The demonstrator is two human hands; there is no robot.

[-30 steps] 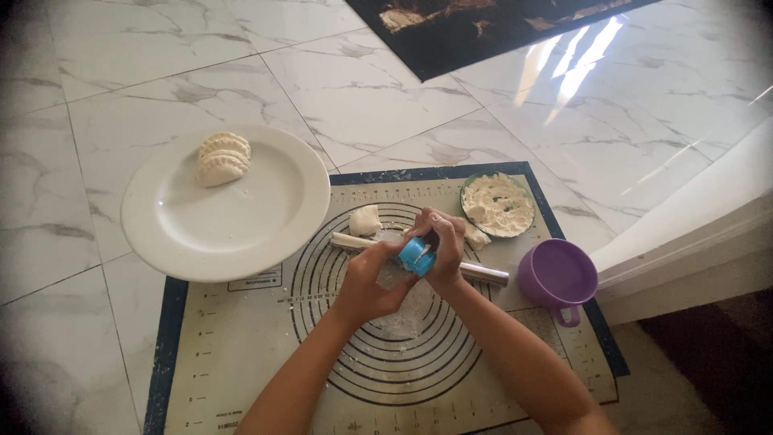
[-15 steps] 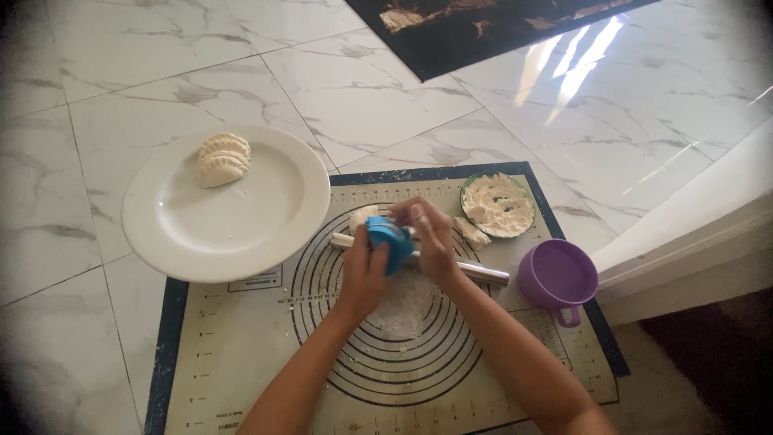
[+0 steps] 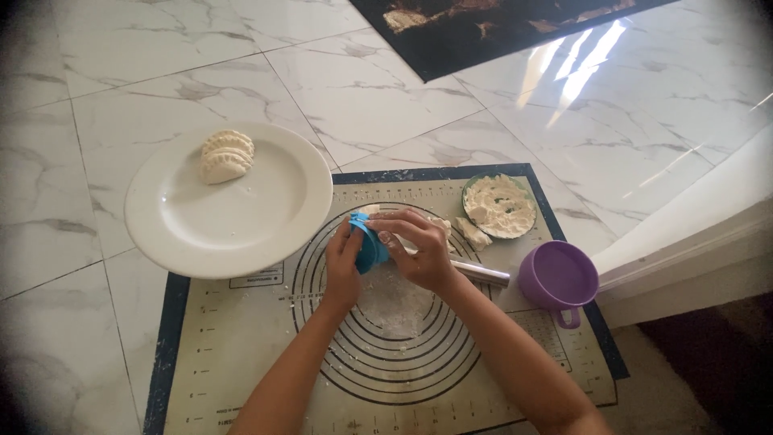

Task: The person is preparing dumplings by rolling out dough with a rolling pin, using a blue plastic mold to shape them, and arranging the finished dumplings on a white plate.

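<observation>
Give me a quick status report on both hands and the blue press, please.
Left hand and right hand both clamped on blue dumpling press, folded shut, above pastry mat. Rolling pin just behind right hand. Two dumplings on white plate.

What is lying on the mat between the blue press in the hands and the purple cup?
In the head view, a metal rolling pin lies on the mat between the blue press and the purple cup; the right hand covers its near end.

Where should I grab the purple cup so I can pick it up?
Grab the purple cup by its little handle, which sticks out on the near side toward the person. Come from that side. The cup stands upright on the baking mat, and the metal rolling pin lies close on its left.
</observation>
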